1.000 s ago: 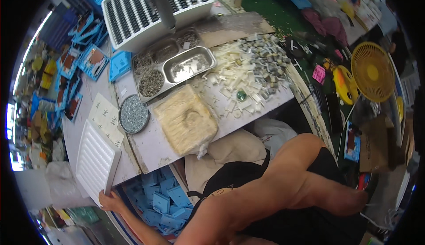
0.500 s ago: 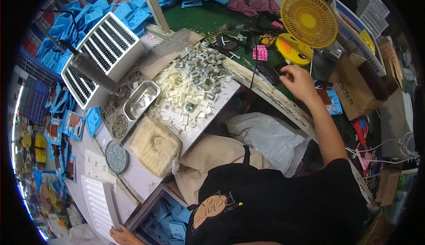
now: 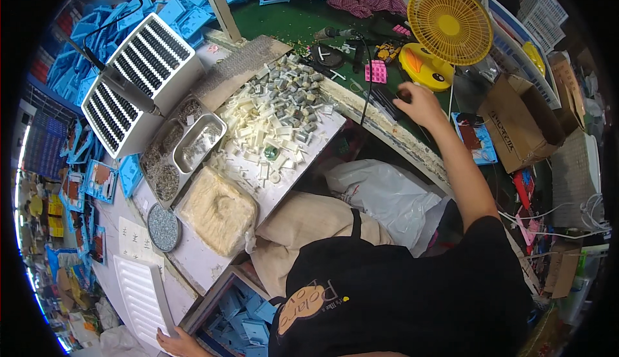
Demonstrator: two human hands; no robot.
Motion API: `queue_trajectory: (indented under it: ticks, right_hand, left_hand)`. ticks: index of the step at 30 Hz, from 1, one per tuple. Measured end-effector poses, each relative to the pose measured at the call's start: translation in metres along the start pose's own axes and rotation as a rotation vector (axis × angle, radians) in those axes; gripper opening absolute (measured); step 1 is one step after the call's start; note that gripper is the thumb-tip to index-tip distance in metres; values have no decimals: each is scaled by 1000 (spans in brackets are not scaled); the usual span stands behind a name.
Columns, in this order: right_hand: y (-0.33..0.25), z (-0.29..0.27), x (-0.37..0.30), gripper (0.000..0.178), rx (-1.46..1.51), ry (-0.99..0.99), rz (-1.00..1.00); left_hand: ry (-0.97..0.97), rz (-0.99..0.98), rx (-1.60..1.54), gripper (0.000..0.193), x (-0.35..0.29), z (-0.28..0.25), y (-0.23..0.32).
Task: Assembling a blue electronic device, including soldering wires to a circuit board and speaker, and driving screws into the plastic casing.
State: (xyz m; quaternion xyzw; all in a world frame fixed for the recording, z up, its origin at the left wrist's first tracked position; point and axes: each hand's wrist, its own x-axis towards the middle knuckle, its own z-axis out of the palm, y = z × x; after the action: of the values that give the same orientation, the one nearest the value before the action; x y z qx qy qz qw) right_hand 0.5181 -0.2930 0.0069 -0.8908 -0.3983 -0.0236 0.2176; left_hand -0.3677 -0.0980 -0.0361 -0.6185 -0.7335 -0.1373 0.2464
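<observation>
My left hand (image 3: 179,343) grips the lower right corner of a white ribbed plastic panel (image 3: 140,292), its fingers bent over the edge. The panel lies slanted at the near left of the bench. My right hand (image 3: 424,107) is stretched out to the right, its thumb and fingers pinched together by a small dark thing (image 3: 405,95), too small and shaded to name. Just left of that hand, dark bars (image 3: 385,103) lie on the bench edge. Loose white plastic parts (image 3: 258,128) and grey metal-like pieces (image 3: 293,89) form a heap in the middle.
A screwdriver-like grey tool (image 3: 129,89) hangs before a white rack (image 3: 151,60) of black pieces. Nearby are a metal tray (image 3: 200,143) of screws, a round dish (image 3: 164,228) and a beige pad (image 3: 219,212). A yellow fan (image 3: 450,25) and cardboard box (image 3: 519,115) stand right.
My right hand has shifted a little left and up, its fingers now pinched by the small dark thing. My left hand stays on the panel. The whole view has shifted slightly.
</observation>
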Motion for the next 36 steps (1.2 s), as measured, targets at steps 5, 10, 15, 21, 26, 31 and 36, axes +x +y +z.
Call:
queue_trajectory:
  ticks: [5, 10, 15, 21, 26, 31, 36]
  right_hand:
    - [-28, 26, 54, 66, -91, -209, 80]
    - [30, 11, 50, 66, 517, -58, 217]
    - [-69, -32, -19, 69, 1427, 22, 30]
    - [-180, -33, -95, 82, 1708, -239, -293]
    - [-200, -44, -100, 87, 1607, -359, -500]
    - [-219, -39, -89, 89, 1649, -408, -606]
    - [-229, -38, -89, 89, 1662, -414, -613]
  left_hand:
    - [208, 244, -275, 44, 22, -47, 70]
    - [174, 357, -758, 40, 20, -120, 202]
    - [-434, 514, -1564, 48, -24, -166, 330]
    - [-1191, 639, -1974, 83, -34, -236, 451]
    - [-928, 784, -1995, 75, -18, -239, 437]
    - [-736, 748, -1904, 70, -8, -235, 421]
    - [-919, 615, -1894, 64, -12, -232, 412]
